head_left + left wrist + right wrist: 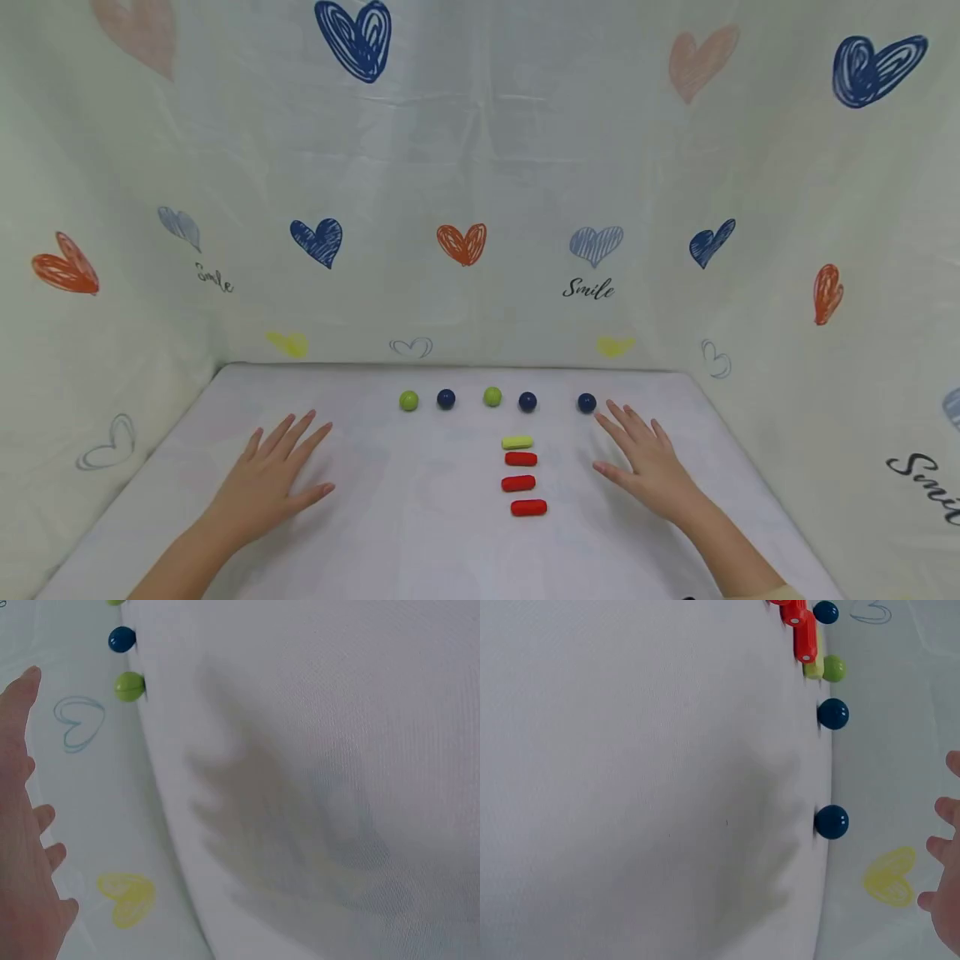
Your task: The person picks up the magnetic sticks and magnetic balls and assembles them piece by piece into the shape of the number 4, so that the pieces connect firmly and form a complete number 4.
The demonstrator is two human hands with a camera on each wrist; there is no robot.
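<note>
My left hand [264,483] hovers over the left part of the white table, fingers spread and holding nothing. On the right, my right hand [651,463] is also spread and free of any object, its fingertips close to a dark blue ball [587,403]. Along the back lie a green ball [408,401], a blue ball [446,399], another green ball [492,397] and another blue ball [528,402]. Between the hands, right of the middle, a yellow-green stick [517,442] lies above three short red sticks [528,507] in a column.
A white cloth [480,167] printed with hearts and the word Smile hangs behind the table [390,550] and along both sides. Shadows of the hands fall on the white tabletop in both wrist views.
</note>
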